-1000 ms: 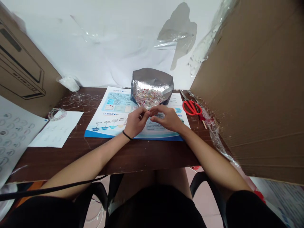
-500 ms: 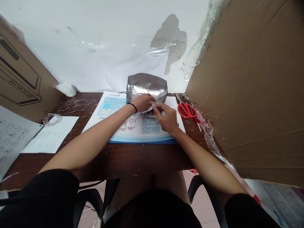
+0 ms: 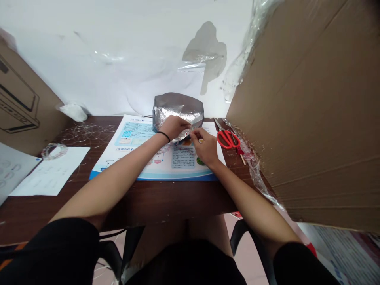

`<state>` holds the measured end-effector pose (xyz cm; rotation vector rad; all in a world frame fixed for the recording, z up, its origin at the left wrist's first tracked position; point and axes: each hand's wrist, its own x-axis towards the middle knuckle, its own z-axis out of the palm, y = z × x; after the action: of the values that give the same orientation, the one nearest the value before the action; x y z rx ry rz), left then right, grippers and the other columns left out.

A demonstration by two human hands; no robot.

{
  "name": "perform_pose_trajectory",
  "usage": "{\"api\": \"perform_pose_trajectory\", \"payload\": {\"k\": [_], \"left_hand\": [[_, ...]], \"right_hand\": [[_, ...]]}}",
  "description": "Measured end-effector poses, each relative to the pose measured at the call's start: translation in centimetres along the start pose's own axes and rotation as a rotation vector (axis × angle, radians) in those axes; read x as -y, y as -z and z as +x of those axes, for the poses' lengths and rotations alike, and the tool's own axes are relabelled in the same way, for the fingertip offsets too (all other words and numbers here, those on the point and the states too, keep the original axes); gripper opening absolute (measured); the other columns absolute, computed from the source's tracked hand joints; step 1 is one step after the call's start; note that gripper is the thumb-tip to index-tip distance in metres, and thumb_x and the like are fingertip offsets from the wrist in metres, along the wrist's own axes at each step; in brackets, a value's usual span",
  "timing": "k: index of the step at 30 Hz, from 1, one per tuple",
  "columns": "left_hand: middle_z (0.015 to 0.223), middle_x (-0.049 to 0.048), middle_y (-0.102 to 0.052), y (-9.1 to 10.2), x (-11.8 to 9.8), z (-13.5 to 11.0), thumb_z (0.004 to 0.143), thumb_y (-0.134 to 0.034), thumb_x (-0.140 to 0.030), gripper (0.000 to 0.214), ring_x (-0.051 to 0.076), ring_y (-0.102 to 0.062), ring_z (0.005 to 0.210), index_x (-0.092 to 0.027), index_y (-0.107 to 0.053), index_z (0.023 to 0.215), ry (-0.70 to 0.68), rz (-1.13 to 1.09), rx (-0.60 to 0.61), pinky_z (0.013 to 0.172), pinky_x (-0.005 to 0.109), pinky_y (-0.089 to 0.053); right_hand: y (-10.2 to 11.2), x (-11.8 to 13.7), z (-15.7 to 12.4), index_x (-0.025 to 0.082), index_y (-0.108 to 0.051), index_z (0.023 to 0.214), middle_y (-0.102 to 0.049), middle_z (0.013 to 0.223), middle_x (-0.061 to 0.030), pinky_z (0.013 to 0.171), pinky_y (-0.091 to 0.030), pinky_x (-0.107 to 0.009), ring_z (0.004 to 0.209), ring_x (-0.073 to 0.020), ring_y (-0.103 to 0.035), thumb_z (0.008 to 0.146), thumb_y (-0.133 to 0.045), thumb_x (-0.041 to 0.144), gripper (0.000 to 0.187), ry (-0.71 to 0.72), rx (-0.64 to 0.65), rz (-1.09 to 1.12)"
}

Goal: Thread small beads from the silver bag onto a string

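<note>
A silver foil bag [image 3: 178,103] stands at the back of the desk with its mouth facing me. Small shiny bits, perhaps beads, show at its lower lip. At the mouth is my left hand [image 3: 174,127], fingers bent together and pointing right; anything they pinch is too small to name. Just right of it, my right hand [image 3: 205,147] has thumb and forefinger pressed together, and what lies between them cannot be made out. The fingertips of both hands are close to each other. Under them lies a printed blue-and-white sheet [image 3: 148,174], with a thin strand of beads [image 3: 166,147] partly on it.
Red-handled scissors [image 3: 228,139] lie to the right, beside crumpled clear plastic [image 3: 257,174]. Tall cardboard [image 3: 311,118] walls the right side. On the left are a beaded ring [image 3: 55,152] on white paper [image 3: 50,178], tangled clear thread [image 3: 89,133] and a white plastic cup [image 3: 74,112].
My left hand has lifted slightly out of the bag's mouth, its fingers now drawn together near my right fingertips. My right hand keeps its pinch. The whole view has shifted a little.
</note>
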<state>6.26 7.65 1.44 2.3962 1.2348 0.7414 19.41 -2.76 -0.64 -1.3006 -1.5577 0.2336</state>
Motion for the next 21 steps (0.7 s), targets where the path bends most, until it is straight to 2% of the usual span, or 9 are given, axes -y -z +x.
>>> {"api": "perform_pose_trajectory", "payload": {"k": [2,3,6,8,11,15,21], "left_hand": [[0.068,0.0054,-0.067,0.6,-0.2,-2.1,0.074,-0.063,-0.032,0.018,0.013,-0.055,0.065,-0.018,-0.073,0.081,0.130,-0.240,-0.052,0.065,0.028,-0.040],[0.067,0.0059,-0.066,0.8,-0.3,-3.4,0.074,-0.064,-0.033,0.021,0.012,-0.054,0.062,-0.017,-0.073,0.082,0.217,-0.415,-0.031,0.061,0.027,-0.040],[0.076,0.0072,-0.066,0.8,-0.1,-7.5,0.074,-0.065,-0.029,0.024,0.009,-0.055,0.065,-0.016,-0.070,0.094,0.434,-0.989,0.103,0.059,0.023,-0.042],[0.082,0.0070,-0.066,0.5,0.2,-9.6,0.074,-0.067,-0.025,0.025,0.009,-0.057,0.071,-0.017,-0.069,0.097,0.483,-1.206,0.197,0.060,0.021,-0.043],[0.084,0.0065,-0.065,0.0,0.7,-11.0,0.072,-0.069,-0.022,0.023,0.009,-0.058,0.075,-0.015,-0.069,0.093,0.481,-1.354,0.263,0.060,0.019,-0.044],[0.080,0.0046,-0.063,-0.2,0.9,-10.6,0.071,-0.070,-0.021,0.020,0.009,-0.058,0.072,-0.014,-0.069,0.089,0.500,-1.438,0.279,0.061,0.020,-0.046],[0.079,0.0030,-0.065,-0.1,0.7,-10.3,0.071,-0.070,-0.017,0.022,0.009,-0.061,0.072,-0.016,-0.065,0.093,0.535,-1.492,0.209,0.063,0.020,-0.048]], "right_hand": [[0.0,0.2,-0.1,0.022,-0.060,0.078,-0.064,0.069,0.0015,0.066,-0.045,-0.027,0.064,-0.0112,-0.058,0.082,-0.051,0.027,0.011,-0.004,-0.006,-0.008],[0.0,0.3,-0.2,0.022,-0.060,0.077,-0.064,0.070,0.0014,0.066,-0.045,-0.027,0.063,-0.0112,-0.058,0.082,-0.051,0.027,0.011,0.003,-0.009,-0.016],[-0.1,0.8,-0.5,0.022,-0.059,0.076,-0.064,0.069,0.0011,0.066,-0.044,-0.027,0.064,-0.0114,-0.058,0.083,-0.050,0.027,0.012,0.051,-0.006,-0.053],[-0.3,1.0,-0.8,0.021,-0.059,0.075,-0.064,0.069,0.0010,0.067,-0.044,-0.027,0.063,-0.0115,-0.058,0.083,-0.050,0.026,0.012,0.084,0.001,-0.080],[-0.7,1.1,-1.3,0.021,-0.058,0.075,-0.063,0.066,0.0012,0.067,-0.044,-0.028,0.062,-0.0117,-0.058,0.082,-0.051,0.026,0.013,0.122,0.025,-0.107],[-1.1,1.3,-1.7,0.020,-0.058,0.074,-0.062,0.065,0.0009,0.066,-0.043,-0.028,0.063,-0.0122,-0.057,0.081,-0.053,0.025,0.011,0.205,0.045,-0.133],[-1.3,1.6,-1.9,0.021,-0.056,0.072,-0.061,0.063,0.0016,0.067,-0.043,-0.028,0.063,-0.0120,-0.054,0.082,-0.053,0.023,0.010,0.287,0.001,-0.154]]}}
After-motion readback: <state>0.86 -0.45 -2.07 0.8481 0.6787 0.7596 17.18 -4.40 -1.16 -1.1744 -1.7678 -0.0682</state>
